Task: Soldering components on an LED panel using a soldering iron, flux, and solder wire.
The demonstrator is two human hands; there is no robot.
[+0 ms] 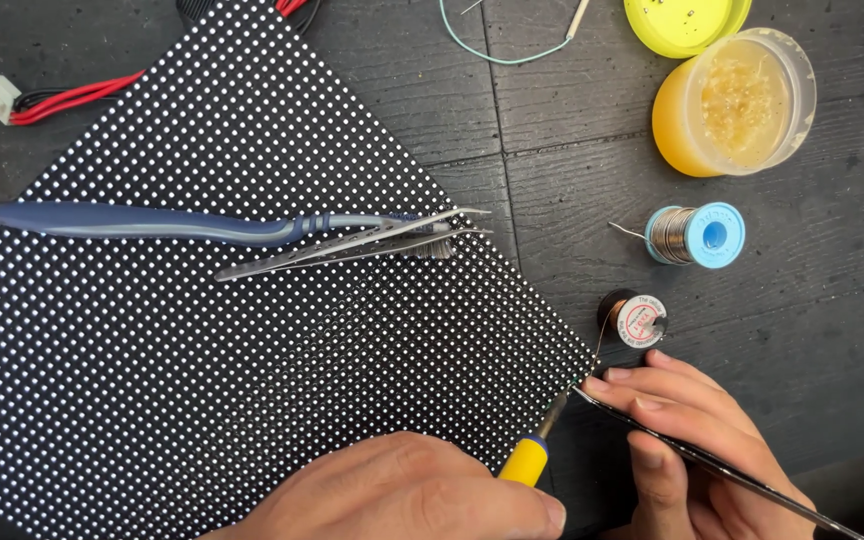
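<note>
Filling the left and centre of the frame, the black dotted panel [202,350] lies flat. At its lower-right corner, the left hand [402,495] grips a yellow-handled soldering iron [532,452]; the right hand [692,440] pinches slim tweezers [722,468].

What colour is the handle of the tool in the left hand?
Yellow. The soldering iron in the left hand has a yellow grip, seen in the head view.
</note>
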